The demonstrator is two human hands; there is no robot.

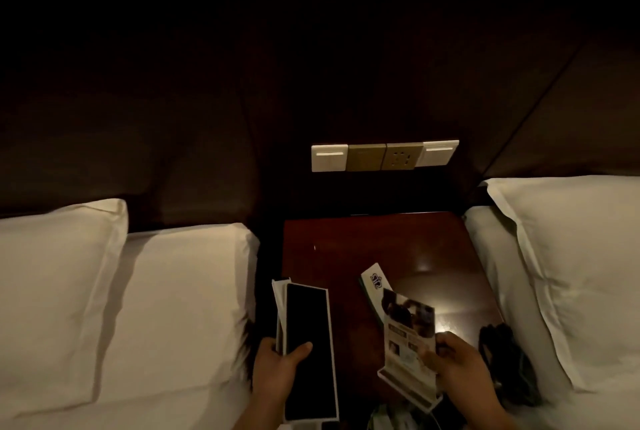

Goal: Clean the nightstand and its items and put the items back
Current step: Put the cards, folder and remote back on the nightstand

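The right hand (457,362) is gripping a printed card (408,332) by its near edge, fingers curled round it just above the white stand base (408,386) that the card is sitting in. Whether that base is resting on the nightstand (346,239) or hanging just over it cannot be told from this angle. The left hand (277,365) is clasping a stack of flat pieces, thumb pressing on the top one, a dark panel with a white frame (308,332).

What the next move is turning on, as I judge it, is where the bare wood is lying: straight ahead of the right hand, beyond the top edge of the card, and ahead and to the inner side of the left hand. The right hand is the nearer of the two to that open top, so its card is looking like the first thing to go back. The card is standing roughly upright, tilting away from the hand. The panel's long axis is running straight away from the left wrist, its far end reaching past the nightstand's near left corner.

A green-and-white leaflet (372,285) is showing just beyond the card (loose or tucked behind it, I cannot tell). A dark bundle (502,357) is lying just outside the right hand, against the pillow (571,273) there.
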